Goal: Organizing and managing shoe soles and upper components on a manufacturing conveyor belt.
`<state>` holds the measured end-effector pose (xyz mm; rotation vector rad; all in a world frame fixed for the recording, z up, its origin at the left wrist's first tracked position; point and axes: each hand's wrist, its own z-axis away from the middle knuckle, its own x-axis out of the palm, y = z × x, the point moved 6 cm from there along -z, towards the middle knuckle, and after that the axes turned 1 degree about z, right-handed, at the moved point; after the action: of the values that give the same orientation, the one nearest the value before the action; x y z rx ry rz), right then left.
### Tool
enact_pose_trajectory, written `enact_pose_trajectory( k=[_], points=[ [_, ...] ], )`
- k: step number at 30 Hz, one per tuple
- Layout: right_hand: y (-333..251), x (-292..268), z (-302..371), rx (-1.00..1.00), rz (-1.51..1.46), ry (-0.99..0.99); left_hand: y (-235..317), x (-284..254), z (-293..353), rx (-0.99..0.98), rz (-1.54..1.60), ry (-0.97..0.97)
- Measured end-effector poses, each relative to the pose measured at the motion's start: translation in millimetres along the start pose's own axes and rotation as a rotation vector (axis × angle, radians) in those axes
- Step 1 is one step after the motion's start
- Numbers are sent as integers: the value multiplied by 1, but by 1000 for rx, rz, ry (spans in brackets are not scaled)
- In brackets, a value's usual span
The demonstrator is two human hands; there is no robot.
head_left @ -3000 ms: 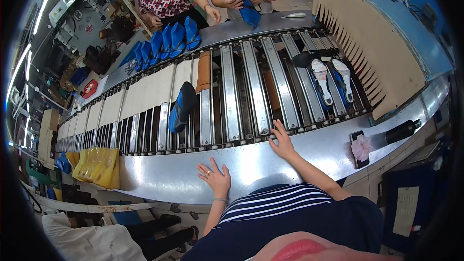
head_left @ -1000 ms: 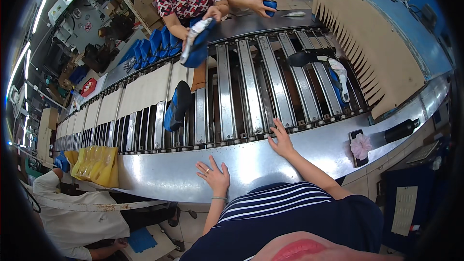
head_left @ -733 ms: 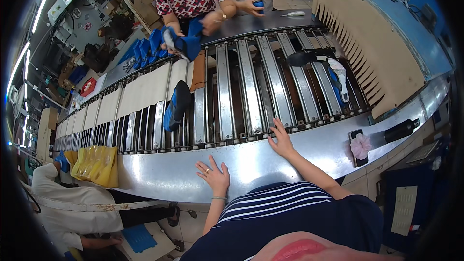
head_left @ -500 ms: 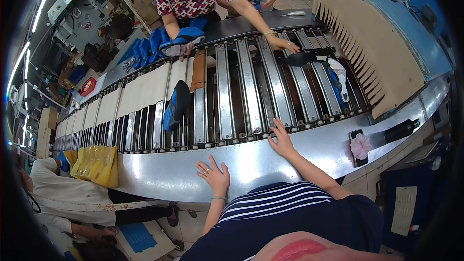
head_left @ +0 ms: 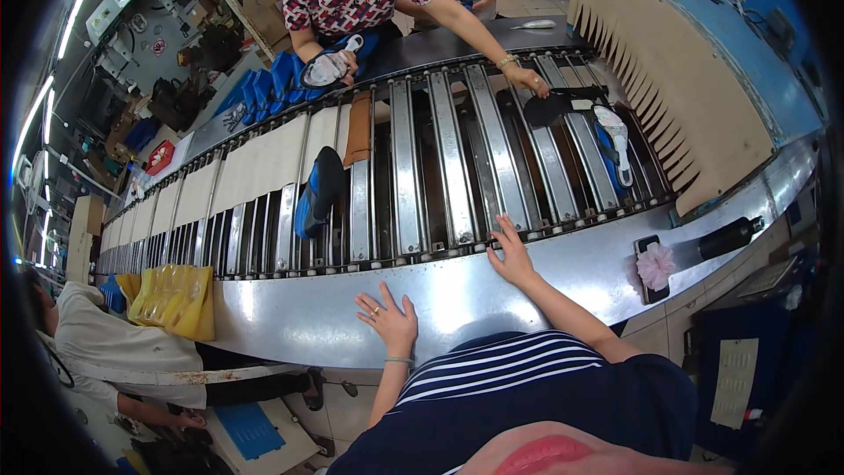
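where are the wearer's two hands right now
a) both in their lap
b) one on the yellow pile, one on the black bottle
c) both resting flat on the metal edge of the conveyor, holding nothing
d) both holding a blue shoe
c: the left hand and right hand lie open on the conveyor's metal edge, apart from the blue shoe on the rollers.

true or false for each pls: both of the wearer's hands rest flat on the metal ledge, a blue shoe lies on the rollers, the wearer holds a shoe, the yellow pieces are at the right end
1. Both hands, left hand and right hand, rest open on the metal ledge. True.
2. A blue shoe lies on the rollers. True.
3. The wearer holds a shoe. False: both hands are empty; a person across the line holds one.
4. The yellow pieces sit at the right end. False: they hang at the left.
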<state>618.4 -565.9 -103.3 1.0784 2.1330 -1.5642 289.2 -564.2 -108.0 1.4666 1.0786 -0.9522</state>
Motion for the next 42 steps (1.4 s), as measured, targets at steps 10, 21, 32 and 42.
enact_pose_trajectory(
  k=[10,21,32,42],
  points=[
    [4,0,1,2,-18,3,2,1,0,-16,13,-31],
    [5,-1,0,1,3,-9,5,1,1,-18,14,-38],
    [4,0,1,-3,-1,-10,4,1,0,-25,12,-40],
    [-26,53,-7,-170,-33,42,-40,-28,-5,-177,-219,-101]
  ],
)
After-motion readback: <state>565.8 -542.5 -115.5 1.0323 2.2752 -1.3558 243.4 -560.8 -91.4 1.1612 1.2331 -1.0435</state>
